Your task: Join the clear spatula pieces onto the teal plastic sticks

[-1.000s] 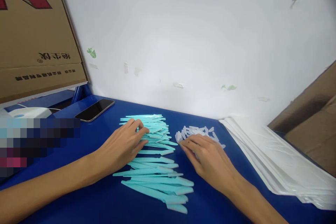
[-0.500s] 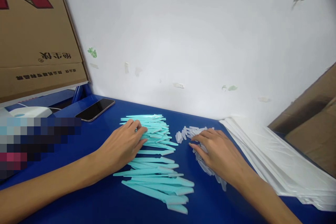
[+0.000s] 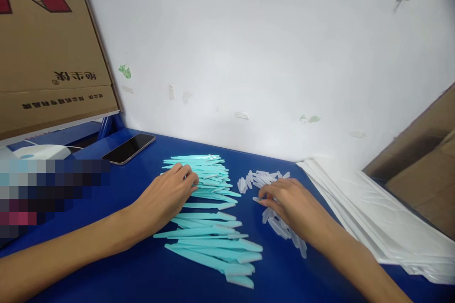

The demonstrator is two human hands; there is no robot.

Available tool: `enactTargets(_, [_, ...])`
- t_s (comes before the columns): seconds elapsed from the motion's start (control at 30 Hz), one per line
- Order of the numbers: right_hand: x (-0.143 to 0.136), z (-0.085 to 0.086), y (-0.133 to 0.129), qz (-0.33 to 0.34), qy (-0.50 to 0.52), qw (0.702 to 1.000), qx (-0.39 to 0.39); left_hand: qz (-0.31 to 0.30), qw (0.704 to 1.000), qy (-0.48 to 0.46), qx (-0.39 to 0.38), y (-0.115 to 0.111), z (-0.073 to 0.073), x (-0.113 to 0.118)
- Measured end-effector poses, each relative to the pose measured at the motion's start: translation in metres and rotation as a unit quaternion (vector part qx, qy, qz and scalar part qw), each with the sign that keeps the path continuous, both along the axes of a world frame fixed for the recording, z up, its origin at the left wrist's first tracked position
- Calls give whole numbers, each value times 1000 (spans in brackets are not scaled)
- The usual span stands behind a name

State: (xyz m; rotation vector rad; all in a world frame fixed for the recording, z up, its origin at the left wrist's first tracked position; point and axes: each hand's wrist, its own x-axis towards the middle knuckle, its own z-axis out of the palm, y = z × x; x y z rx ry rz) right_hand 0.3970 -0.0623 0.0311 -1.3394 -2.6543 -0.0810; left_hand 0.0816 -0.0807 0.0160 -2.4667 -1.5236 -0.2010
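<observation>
Turquoise eyebrow razors [image 3: 213, 230] lie in a long spread down the middle of the blue table, heaped more thickly toward the wall. At that far heap is my left hand [image 3: 174, 189], its fingers curled and thumb drawn in on a razor; the fingers partly hide it. Translucent plastic blade caps [image 3: 279, 227] are scattered to the right of the razors. Over them my right hand [image 3: 289, 201] pinches one small clear cap [image 3: 257, 200] between thumb and fingers, its end sticking out to the left.
A phone [image 3: 130, 148] lies at the back left, near a white device [image 3: 42, 151]. White plastic sheets or bags [image 3: 377, 218] are stacked on the right. Cardboard boxes stand at the left [image 3: 53, 52] and right [image 3: 423, 165]. The white wall [image 3: 227, 57] bounds the table's back.
My right thumb and fingers have closed on a clear cap. My left thumb has drawn in toward its fingers at the razor heap. Both arms stay nearly in place.
</observation>
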Motion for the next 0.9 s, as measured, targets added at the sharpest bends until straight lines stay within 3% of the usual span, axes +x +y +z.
enactTargets(0.27, [0,-18,6,53,16,995,84,-46,998,-39,35,1,-9,-6])
enactTargets(0.47, [-3,-16,2,67,-8,988,138,-45,997,-52,37,2,-10,-4])
enactTargets(0.67, [-11,-10,-8,65,115,981,141,-76,994,-54,54,-7,-2,-1])
enactTargets(0.9, [-21,-10,-19,71,215,969,100,-109,993,-48,-6,-19,-1,4])
